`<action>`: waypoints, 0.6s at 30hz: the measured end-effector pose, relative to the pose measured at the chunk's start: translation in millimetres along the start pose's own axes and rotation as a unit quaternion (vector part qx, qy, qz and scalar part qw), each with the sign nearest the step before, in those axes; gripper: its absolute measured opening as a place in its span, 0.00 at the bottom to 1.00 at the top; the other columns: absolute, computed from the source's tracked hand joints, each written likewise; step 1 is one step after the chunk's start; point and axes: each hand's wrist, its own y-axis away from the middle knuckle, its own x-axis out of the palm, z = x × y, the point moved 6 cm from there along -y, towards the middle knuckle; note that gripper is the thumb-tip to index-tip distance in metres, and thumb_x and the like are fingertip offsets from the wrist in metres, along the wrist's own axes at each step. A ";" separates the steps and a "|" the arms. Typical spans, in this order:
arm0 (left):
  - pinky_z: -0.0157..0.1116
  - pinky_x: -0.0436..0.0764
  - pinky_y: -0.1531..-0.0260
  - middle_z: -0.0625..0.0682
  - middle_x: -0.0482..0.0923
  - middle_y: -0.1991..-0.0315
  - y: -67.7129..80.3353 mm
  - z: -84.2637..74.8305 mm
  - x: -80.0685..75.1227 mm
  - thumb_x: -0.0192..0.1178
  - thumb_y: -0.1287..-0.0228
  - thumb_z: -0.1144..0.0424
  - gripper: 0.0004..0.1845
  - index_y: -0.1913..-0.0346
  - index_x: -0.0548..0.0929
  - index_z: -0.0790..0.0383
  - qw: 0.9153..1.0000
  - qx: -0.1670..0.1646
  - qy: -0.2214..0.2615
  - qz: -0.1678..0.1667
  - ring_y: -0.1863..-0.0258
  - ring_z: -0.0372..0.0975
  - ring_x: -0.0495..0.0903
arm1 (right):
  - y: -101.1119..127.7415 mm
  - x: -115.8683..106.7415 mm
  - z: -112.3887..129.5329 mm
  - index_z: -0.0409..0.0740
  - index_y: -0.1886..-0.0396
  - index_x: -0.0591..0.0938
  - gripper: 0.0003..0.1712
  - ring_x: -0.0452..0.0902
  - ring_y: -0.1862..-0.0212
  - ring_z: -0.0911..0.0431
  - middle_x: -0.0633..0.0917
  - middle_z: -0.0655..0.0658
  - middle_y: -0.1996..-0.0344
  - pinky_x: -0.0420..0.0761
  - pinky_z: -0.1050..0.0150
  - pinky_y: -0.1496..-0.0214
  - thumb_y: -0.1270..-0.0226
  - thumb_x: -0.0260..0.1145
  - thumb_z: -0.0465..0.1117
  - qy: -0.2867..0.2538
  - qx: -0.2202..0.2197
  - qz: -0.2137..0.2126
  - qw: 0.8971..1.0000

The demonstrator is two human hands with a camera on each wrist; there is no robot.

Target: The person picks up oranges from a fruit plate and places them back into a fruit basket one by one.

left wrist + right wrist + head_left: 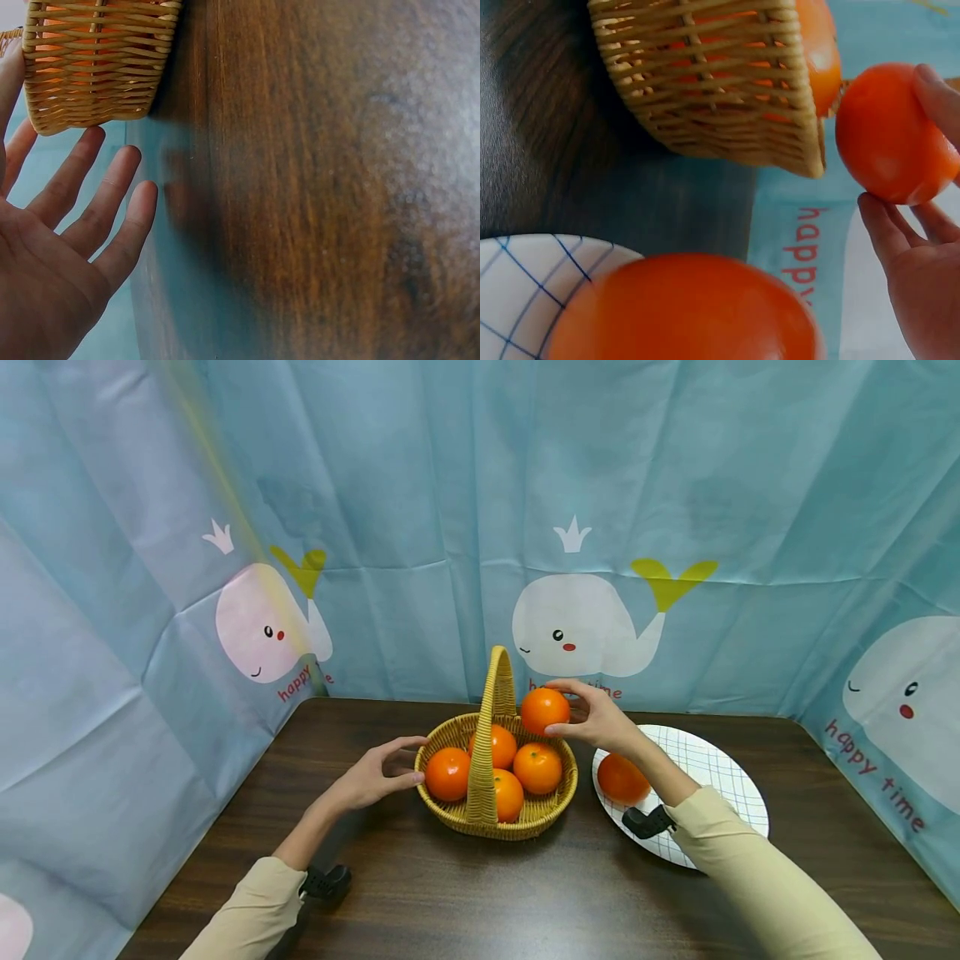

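1. Blue cloth printed with white whales hangs behind and to both sides of you.
2. Dark wooden table fills the foreground; it runs under everything listed below.
3. White plate with a thin grid pattern lies on your right, just beside the basket.
4. Woven basket with a tall arched handle stands at the table's middle, four oranges inside it.
5. Your left hand sits at the basket's left side, fingers spread and relaxed, fingertips near or at the rim; from the left wrist view the palm is bare and holds nothing.
6. Your right hand is raised over the basket's right rim, fingertips and thumb clamped on an orange.
7. That held orange hangs above the basket's far right edge, clear of the fruit inside.
8. One more orange rests on the plate, partly hidden by your right forearm.
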 end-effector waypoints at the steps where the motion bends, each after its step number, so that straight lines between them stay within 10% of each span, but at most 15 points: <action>1: 0.53 0.79 0.45 0.63 0.70 0.32 0.1 -0.1 0.0 0.66 0.28 0.60 0.31 0.26 0.70 0.61 1.000 0.000 0.001 0.000 0.37 0.59 0.73 | -1.0 1.9 -0.3 0.39 0.28 0.71 0.40 0.78 0.41 0.44 0.74 0.40 0.34 0.81 0.55 0.43 0.39 0.77 0.32 -0.002 -0.001 0.000 1.000; 18: 0.53 0.78 0.43 0.65 0.68 0.31 -0.3 0.2 -0.3 0.66 0.28 0.61 0.31 0.27 0.69 0.61 1.000 0.000 0.014 0.003 0.36 0.57 0.73 | -6.5 17.3 -1.4 0.40 0.28 0.71 0.40 0.71 0.33 0.41 0.72 0.38 0.31 0.73 0.45 0.34 0.39 0.77 0.31 -0.009 -0.002 0.013 1.000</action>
